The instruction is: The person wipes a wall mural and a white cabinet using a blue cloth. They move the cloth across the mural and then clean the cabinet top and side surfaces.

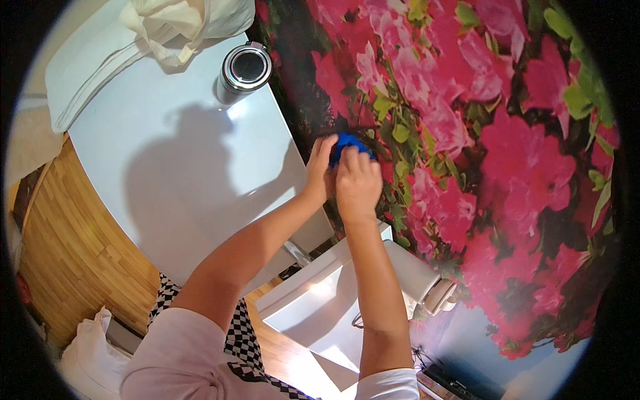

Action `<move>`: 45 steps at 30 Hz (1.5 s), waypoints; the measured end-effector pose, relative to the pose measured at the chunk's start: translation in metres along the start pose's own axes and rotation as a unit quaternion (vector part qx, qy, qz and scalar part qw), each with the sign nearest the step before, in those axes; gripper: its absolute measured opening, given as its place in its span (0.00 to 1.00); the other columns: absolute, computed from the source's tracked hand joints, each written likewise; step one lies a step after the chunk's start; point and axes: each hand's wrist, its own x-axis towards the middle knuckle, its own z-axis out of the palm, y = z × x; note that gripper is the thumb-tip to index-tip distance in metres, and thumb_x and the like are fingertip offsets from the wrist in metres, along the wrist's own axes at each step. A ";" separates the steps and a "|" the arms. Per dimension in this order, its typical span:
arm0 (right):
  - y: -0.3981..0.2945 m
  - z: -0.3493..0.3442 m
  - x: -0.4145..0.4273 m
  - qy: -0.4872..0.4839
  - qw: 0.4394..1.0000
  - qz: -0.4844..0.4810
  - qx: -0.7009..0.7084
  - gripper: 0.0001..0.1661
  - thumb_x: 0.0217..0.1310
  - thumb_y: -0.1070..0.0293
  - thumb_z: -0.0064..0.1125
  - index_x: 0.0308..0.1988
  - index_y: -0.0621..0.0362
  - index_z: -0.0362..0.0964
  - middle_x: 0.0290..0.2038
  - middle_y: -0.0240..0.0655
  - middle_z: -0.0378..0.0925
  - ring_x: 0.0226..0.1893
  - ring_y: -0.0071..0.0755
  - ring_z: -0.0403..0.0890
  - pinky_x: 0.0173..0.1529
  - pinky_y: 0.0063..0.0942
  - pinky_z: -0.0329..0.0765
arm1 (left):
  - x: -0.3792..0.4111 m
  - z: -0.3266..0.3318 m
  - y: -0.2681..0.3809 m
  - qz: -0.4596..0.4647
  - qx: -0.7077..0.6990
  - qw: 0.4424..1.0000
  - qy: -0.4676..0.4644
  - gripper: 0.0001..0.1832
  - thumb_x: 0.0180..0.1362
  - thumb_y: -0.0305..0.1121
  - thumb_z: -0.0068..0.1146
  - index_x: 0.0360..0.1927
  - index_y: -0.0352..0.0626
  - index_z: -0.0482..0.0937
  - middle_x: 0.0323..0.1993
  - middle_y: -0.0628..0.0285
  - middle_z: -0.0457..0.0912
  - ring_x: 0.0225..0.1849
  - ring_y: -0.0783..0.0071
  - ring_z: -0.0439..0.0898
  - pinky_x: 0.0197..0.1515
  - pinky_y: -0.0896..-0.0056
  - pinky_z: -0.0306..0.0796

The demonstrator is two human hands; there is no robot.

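Observation:
A bright blue object (348, 142), perhaps a cloth or a sponge, is held between both my hands out past the table edge, in front of a flower-covered wall. My left hand (320, 167) curls around its left side, thumb and fingers raised. On its near side my right hand (359, 182) grips it with bent fingers, slightly blurred. The fingers hide most of the object, so its full shape cannot be made out. Whether it touches the wall is also unclear.
A white table (165, 150) lies at left, bearing a metal-rimmed flask (246, 67) and a cream cloth bag (185, 30). The wall mural (520, 175) of pink flowers rises at right. Below my right arm stand a white cabinet (305, 295) and a pale cylindrical container (412, 270).

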 end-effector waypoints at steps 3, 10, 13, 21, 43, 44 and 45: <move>-0.011 0.034 -0.017 -0.065 0.996 -0.062 -0.025 0.09 0.49 0.70 0.56 0.30 0.62 0.78 0.36 0.37 0.74 0.39 0.37 0.75 0.41 0.32 0.70 | -0.034 0.018 -0.063 -0.112 -0.069 0.990 -0.042 0.26 0.53 0.27 0.60 0.57 0.42 0.69 0.48 0.47 0.74 0.51 0.45 0.74 0.52 0.57 0.70; -0.015 0.006 -0.015 -0.085 0.996 0.010 0.026 0.08 0.47 0.70 0.58 0.31 0.60 0.78 0.32 0.34 0.75 0.34 0.36 0.75 0.40 0.30 0.70 | -0.029 -0.022 -0.034 -0.263 -0.251 0.920 -0.148 0.20 0.60 0.23 0.55 0.57 0.41 0.72 0.45 0.64 0.76 0.48 0.74 0.75 0.51 0.69 0.72; -0.021 -0.029 -0.026 0.001 0.992 0.077 0.102 0.12 0.48 0.70 0.57 0.36 0.61 0.77 0.31 0.35 0.74 0.32 0.37 0.76 0.38 0.31 0.70 | -0.020 -0.061 0.017 -0.336 -0.236 0.886 -0.217 0.24 0.54 0.16 0.57 0.56 0.40 0.74 0.47 0.65 0.77 0.48 0.76 0.75 0.49 0.74 0.71; -0.074 -0.127 -0.062 0.047 0.763 0.336 0.550 0.31 0.58 0.71 0.64 0.61 0.60 0.67 0.56 0.47 0.72 0.55 0.45 0.74 0.59 0.37 0.71 | -0.038 -0.173 0.118 -0.342 -0.343 0.828 -0.281 0.25 0.51 0.14 0.46 0.55 0.36 0.74 0.50 0.62 0.77 0.54 0.73 0.75 0.59 0.71 0.68; -0.291 -0.164 -0.186 -0.064 0.216 0.578 0.784 0.14 0.66 0.73 0.60 0.51 0.59 0.72 0.38 0.30 0.79 0.37 0.21 0.78 0.42 0.20 0.76 | -0.129 -0.361 0.135 -0.451 -0.171 0.798 -0.361 0.30 0.62 0.31 0.60 0.67 0.45 0.64 0.59 0.55 0.71 0.61 0.63 0.71 0.58 0.63 0.71; -0.300 -0.148 -0.193 -0.066 0.262 0.606 0.748 0.14 0.66 0.72 0.60 0.51 0.58 0.71 0.39 0.30 0.78 0.37 0.22 0.78 0.43 0.21 0.76 | -0.131 -0.363 0.131 -0.412 -0.154 0.833 -0.337 0.29 0.60 0.25 0.59 0.65 0.46 0.65 0.59 0.53 0.71 0.61 0.62 0.71 0.58 0.63 0.70; -0.308 -0.134 -0.196 -0.068 0.306 0.631 0.710 0.15 0.65 0.72 0.60 0.51 0.56 0.71 0.39 0.29 0.78 0.37 0.22 0.78 0.45 0.22 0.76 | -0.131 -0.367 0.124 -0.371 -0.106 0.857 -0.342 0.29 0.60 0.25 0.59 0.65 0.46 0.65 0.59 0.52 0.71 0.60 0.61 0.71 0.59 0.62 0.69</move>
